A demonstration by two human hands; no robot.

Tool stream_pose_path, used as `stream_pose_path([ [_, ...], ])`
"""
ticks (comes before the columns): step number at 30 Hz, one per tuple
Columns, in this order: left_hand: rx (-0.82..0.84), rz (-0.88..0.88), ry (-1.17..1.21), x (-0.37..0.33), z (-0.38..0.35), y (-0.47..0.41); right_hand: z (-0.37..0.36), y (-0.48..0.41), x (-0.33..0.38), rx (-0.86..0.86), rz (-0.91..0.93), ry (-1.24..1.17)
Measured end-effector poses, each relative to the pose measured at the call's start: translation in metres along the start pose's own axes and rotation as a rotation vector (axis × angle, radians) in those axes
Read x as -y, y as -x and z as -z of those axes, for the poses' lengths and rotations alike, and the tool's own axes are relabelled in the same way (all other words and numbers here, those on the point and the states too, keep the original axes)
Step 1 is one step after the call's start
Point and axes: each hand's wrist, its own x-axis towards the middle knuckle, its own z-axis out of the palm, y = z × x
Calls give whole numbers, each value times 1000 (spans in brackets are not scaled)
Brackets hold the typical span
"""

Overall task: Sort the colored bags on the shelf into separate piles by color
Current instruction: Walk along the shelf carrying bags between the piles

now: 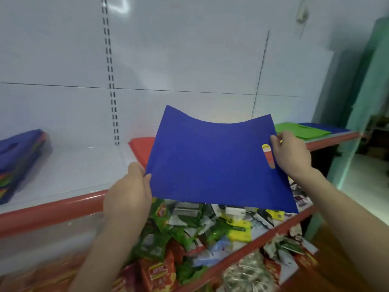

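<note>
A flat blue bag (210, 161) hangs in the air over the white shelf (80, 165), held by both hands. My left hand (128, 192) pinches its lower left edge. My right hand (292, 154) grips its right edge beside the cut-out handle. Under the blue bag lies a red bag pile (142, 149), mostly hidden. A green bag pile (299, 130) sits at the far right of the shelf, with a blue bag pile (324, 127) just past it. A mixed stack of colored bags (21, 159) lies at the far left.
The shelf has a red front lip (52, 209) and a white back panel with slotted uprights (111, 81). Lower shelves hold several loose snack packets (189, 232). A green wall (362, 102) rises on the right.
</note>
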Motion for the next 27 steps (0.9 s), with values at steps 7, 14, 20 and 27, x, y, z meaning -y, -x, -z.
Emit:
stream_pose_path([
  [7, 96, -185, 83, -106, -87, -15, 33, -39, -127, -63, -175, 122],
  [14, 146, -290, 210, -194, -190, -40, 39, -88, -221, -120, -247, 208],
  [20, 208, -363, 270, -278, -275, -80, 52, -153, -296, -156, -317, 314],
  [27, 261, -443, 321, -380, -359, -103, 71, -206, -393, -226, -417, 368],
])
